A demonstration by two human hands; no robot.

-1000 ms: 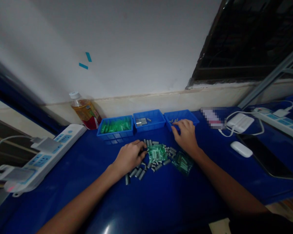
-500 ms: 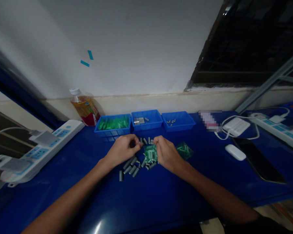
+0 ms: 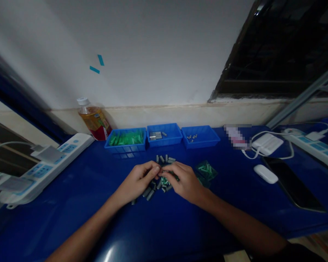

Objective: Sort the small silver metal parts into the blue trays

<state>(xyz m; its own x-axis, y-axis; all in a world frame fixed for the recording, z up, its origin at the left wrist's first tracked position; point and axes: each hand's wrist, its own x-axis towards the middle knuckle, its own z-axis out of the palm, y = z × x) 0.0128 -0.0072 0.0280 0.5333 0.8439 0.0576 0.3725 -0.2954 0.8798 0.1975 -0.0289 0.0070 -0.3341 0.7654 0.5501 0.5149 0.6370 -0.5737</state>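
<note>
My left hand (image 3: pixel 136 181) and my right hand (image 3: pixel 183 182) meet over a pile of small grey metal cylinders (image 3: pixel 164 159) and green parts on the blue table (image 3: pixel 180 225). Both hands have their fingers pinched together at a small piece between them, too small to name. More grey cylinders (image 3: pixel 149 193) lie under and in front of my left hand. A clear bag of green parts (image 3: pixel 206 169) lies just right of my right hand.
Three blue trays stand at the back: one with green parts (image 3: pixel 125 139), one with grey cylinders (image 3: pixel 164 135), one with small screws (image 3: pixel 200 136). A bottle (image 3: pixel 93 122) and power strip (image 3: pixel 43 167) sit left. A white charger (image 3: pixel 266 143), earbud case (image 3: pixel 265 173) and phone (image 3: pixel 292 187) lie right.
My right hand came back from the right-hand blue tray to the pile and now meets my left hand, both a little nearer to me.
</note>
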